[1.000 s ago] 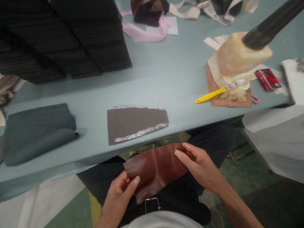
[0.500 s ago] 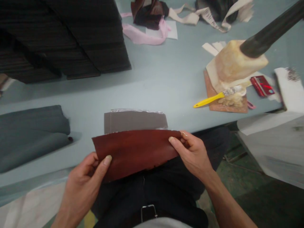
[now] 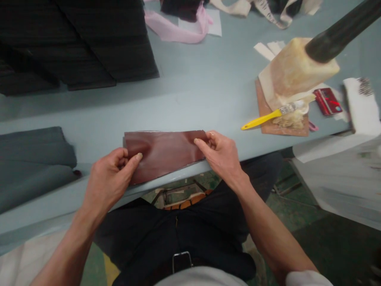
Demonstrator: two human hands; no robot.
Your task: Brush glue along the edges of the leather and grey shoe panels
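Note:
A reddish-brown leather piece [image 3: 166, 153] is stretched between my two hands at the table's front edge. My left hand [image 3: 111, 174] pinches its left end, thumb on top and fingers beneath. At the right end, my right hand [image 3: 222, 153] grips the leather the same way. The grey-brown panel under the leather is now almost wholly covered; only thin slivers show along the back and left edges. Slight ripples run through the leather near both thumbs.
Tall stacks of dark sheets [image 3: 89, 43] stand at the back left, and folded dark green-grey material [image 3: 32, 159] lies at the left. On the right are a yellow-handled brush [image 3: 262, 119], a stained glue container [image 3: 300, 71] and a red box [image 3: 328, 102]. A pink strip [image 3: 172, 29] lies behind.
Both hands have moved forward over the table with the leather, away from my lap. The leather now overlies the grey-brown panel that lay in plain sight behind it.

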